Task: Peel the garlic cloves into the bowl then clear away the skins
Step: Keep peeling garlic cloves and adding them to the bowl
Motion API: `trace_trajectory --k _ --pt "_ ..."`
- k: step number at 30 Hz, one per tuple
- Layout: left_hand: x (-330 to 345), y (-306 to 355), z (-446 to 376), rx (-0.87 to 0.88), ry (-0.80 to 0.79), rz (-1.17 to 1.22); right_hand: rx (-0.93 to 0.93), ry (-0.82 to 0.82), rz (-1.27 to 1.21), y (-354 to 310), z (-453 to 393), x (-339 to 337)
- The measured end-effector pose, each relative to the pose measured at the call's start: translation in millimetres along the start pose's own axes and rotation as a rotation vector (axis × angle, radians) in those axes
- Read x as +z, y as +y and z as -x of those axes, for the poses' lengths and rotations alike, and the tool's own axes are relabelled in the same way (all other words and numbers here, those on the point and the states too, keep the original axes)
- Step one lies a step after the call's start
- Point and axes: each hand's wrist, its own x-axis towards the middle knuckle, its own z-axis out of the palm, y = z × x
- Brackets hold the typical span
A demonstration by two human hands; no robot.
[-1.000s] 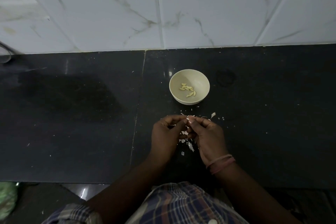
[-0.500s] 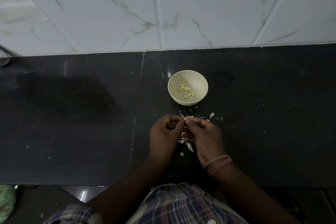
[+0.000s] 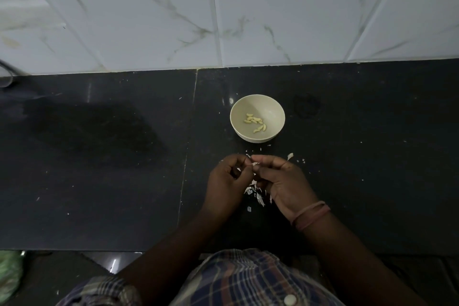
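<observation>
Both hands (image 3: 253, 176) pinch one garlic clove (image 3: 255, 164); axis hidden.

Bare forearms, no sleeves reaching the wrists. Two thin bands (image 3: 311, 215) of pinkish-red around the right wrist, lying side by side. Left hand (image 3: 227, 182) and right hand (image 3: 285, 185) without rings or gloves. Checked shirt (image 3: 248, 281) in dark blue, white and reddish-brown stripes over the torso, with one round white button (image 3: 290, 300) near the bottom edge.
</observation>
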Motion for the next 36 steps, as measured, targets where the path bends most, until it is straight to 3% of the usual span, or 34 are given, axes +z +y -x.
trace_trajectory --k 9,20,36 --pt "3.5 9.0 -1.3 -0.060 -0.002 0.116 -0.016 0.043 -0.081 -1.6 0.3 4.2" --pt "0.3 5.4 -3.1 -0.280 0.077 0.281 -0.040 0.043 -0.151 -6.3 2.8 4.2" --pt "9.1 15.8 2.6 -0.316 0.000 0.570 -0.072 0.171 -0.140 6.2 2.3 9.6"
